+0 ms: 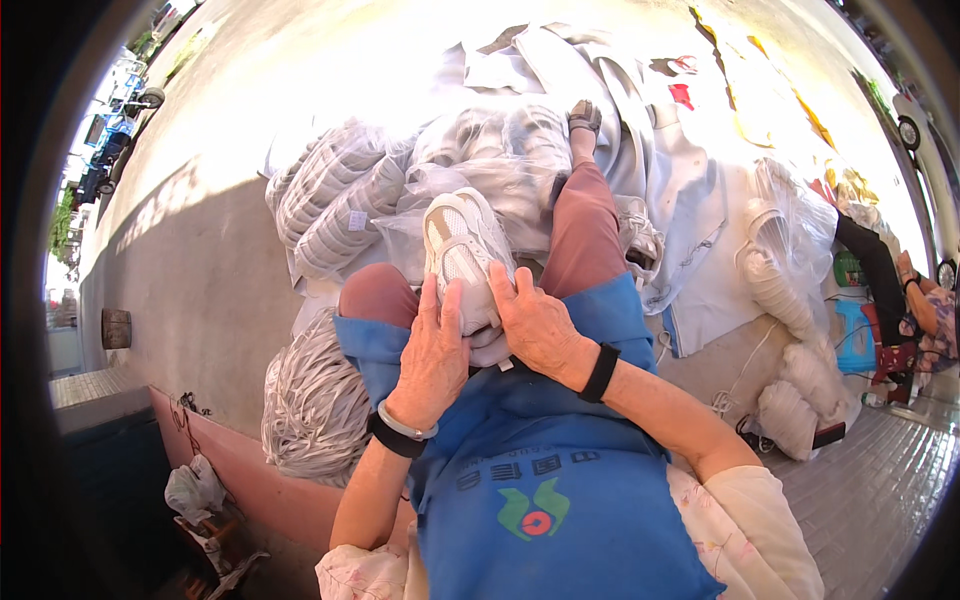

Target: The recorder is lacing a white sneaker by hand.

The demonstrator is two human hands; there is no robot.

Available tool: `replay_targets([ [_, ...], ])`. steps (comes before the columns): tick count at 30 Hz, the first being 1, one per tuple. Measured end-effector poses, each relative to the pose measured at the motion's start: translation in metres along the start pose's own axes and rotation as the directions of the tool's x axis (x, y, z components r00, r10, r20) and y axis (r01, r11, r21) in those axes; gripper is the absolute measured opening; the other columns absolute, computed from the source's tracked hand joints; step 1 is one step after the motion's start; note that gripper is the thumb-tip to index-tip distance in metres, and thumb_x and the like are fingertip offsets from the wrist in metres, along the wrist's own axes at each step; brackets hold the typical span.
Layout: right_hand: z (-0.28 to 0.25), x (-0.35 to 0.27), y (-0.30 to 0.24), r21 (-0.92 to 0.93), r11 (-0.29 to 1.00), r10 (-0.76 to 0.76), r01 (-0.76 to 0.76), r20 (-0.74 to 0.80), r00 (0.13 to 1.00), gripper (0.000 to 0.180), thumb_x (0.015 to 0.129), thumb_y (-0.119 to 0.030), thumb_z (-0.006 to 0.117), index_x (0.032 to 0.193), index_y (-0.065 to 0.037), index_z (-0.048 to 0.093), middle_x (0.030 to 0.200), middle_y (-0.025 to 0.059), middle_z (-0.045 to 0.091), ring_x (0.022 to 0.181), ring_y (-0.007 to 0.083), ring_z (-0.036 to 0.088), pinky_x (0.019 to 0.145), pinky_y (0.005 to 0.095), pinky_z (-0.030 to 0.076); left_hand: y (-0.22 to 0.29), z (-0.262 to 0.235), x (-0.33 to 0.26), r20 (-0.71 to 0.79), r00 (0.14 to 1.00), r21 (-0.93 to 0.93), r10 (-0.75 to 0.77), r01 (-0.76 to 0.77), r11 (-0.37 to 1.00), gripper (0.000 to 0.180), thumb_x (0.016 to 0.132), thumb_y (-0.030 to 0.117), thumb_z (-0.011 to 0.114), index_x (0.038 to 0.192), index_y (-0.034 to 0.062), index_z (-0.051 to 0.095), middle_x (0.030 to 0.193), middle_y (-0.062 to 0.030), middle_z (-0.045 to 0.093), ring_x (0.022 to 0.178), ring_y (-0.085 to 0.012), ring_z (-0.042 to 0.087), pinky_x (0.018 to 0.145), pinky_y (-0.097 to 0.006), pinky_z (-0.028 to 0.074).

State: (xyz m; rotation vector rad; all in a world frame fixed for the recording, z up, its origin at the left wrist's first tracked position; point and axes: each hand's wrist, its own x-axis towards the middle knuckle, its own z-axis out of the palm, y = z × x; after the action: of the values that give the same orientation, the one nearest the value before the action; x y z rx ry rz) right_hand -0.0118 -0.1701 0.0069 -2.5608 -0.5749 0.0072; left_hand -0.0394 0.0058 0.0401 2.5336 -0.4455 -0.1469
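Observation:
A white and beige sneaker (459, 245) lies between my knees, toe pointing away from me. My left hand (437, 350) grips it on the left, with fingers stretched along its side. On the other side my right hand (537, 328) presses thumb and fingers near the shoe's opening. Fingers cover part of the laces and collar, so I cannot tell how the laces run. My blue apron (530, 450) spreads under the shoe. Beside my left leg sits a big bundle of whitish laces (315, 400). Another pale sneaker (640, 238) rests right of my outstretched leg.
Stacked pale shoe parts (340, 205) in clear plastic lie ahead, with a second wrapped stack (500, 140) beside them. White sheeting (690, 220) covers the ground. At right are more plastic-wrapped stacks (780, 270), a blue stool (855, 335) and another seated person (925, 315).

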Motion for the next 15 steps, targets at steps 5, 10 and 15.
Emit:
replay_targets([
  [5,0.009,0.002,-0.007,-0.098,0.995,0.012,-0.01,0.012,1.0,0.059,0.082,-0.007,0.058,0.132,0.008,0.032,0.102,0.0203,0.05,0.078,0.032,0.067,0.062,0.0329,0.057,-0.009,0.008,0.005,0.049,0.999,0.208,-0.019,0.009,0.978,0.078,0.077,-0.002,0.061,0.143,-0.0031,0.019,0.145,-0.035,0.022,0.128,-0.0497,0.037,0.103,-0.053,0.037],
  [10,0.014,-0.007,-0.01,-0.147,0.989,-0.019,0.014,-0.037,0.999,0.063,0.078,-0.009,0.064,0.131,0.008,0.034,0.1,0.0218,0.051,0.07,0.0305,0.067,0.052,0.0338,0.056,-0.011,0.026,-0.006,0.018,0.999,0.353,0.035,-0.039,0.935,0.078,0.08,0.003,0.058,0.145,-0.0048,0.015,0.143,-0.0382,0.023,0.127,-0.053,0.036,0.101,-0.059,0.035],
  [15,-0.042,0.001,-0.006,0.196,0.952,-0.169,0.235,-0.306,0.937,0.046,0.082,-0.009,0.064,0.123,0.0,0.047,0.097,0.0171,0.055,0.079,0.0338,0.065,0.072,0.0351,0.055,-0.008,0.014,-0.007,0.08,0.995,0.335,0.058,-0.081,0.939,0.076,0.084,0.009,0.06,0.145,-0.0031,0.017,0.142,-0.0403,0.023,0.122,-0.0533,0.04,0.097,-0.056,0.037],
])
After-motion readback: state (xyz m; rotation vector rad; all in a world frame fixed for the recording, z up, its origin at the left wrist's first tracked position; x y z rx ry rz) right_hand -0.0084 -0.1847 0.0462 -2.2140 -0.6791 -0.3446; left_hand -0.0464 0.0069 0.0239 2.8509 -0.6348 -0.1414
